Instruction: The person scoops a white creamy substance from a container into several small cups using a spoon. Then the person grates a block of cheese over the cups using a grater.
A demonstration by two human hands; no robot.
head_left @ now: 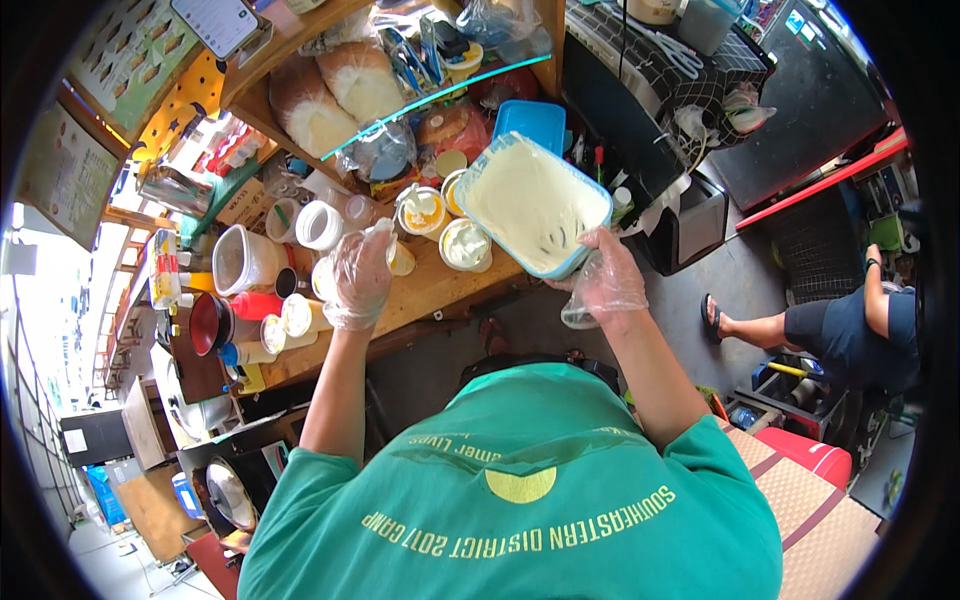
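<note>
Blue-rimmed tub [533,203] of pale cream sits tilted toward the camera above the wooden counter [420,290], gripped at its lower right corner by the right hand [607,280], which wears a loose clear plastic glove. The fingers are closed on the rim, thumb on top, with spare glove plastic hanging below the palm. Dark streaks mark the cream near that corner.

At nine o'clock from the tub, the left hand [358,275], also gloved, is curled over the counter with its fingers bent around something small and white; whether it truly grips it cannot be told, since the glove hides the contact.

Between the two hands, just below the tub's left edge, stand small round cups [466,245] of yellow and white filling, another [420,210] at ten o'clock from it. Further toward nine o'clock sit a white lidded jar [320,224], a clear measuring jug [243,260] and a red bowl [208,322].

At twelve o'clock from the tub a blue lid or box [530,122] lies on the shelf; at eleven o'clock, bagged bread loaves [335,90] rest higher up.

Well apart, at three o'clock, another person [850,330] sits low with one sandalled foot on the grey floor [740,280].
</note>
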